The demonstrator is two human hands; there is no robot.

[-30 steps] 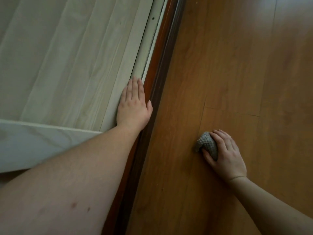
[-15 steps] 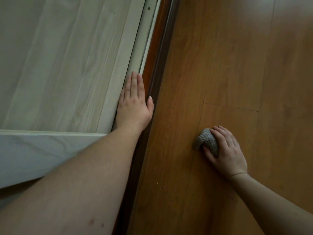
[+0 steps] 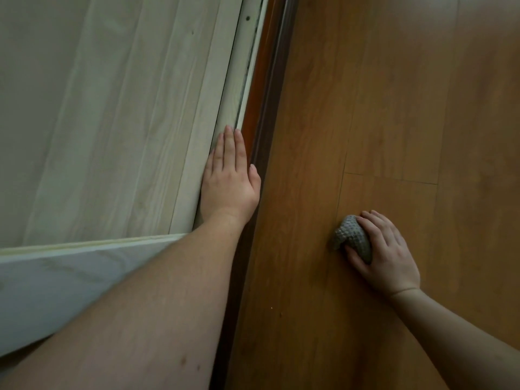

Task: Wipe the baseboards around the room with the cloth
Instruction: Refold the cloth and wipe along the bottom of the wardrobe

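Note:
A dark brown baseboard strip (image 3: 267,80) runs from the top centre down toward the bottom, between a pale wood-grain panel and the wooden floor. My left hand (image 3: 229,178) lies flat with straight fingers against the pale panel's edge, right beside the baseboard. On the floor to the right, my right hand (image 3: 384,257) grips a bunched grey waffle-textured cloth (image 3: 351,239). The cloth rests on the floor, well apart from the baseboard.
The pale wood-grain panel (image 3: 112,122) fills the upper left, with a white ledge (image 3: 56,274) below it. Orange-brown floorboards (image 3: 408,94) cover the right half. My left forearm crosses the lower left and hides the baseboard's lower stretch.
Both hands stay where they were; the view has shifted slightly. The right hand still holds the cloth on the floor.

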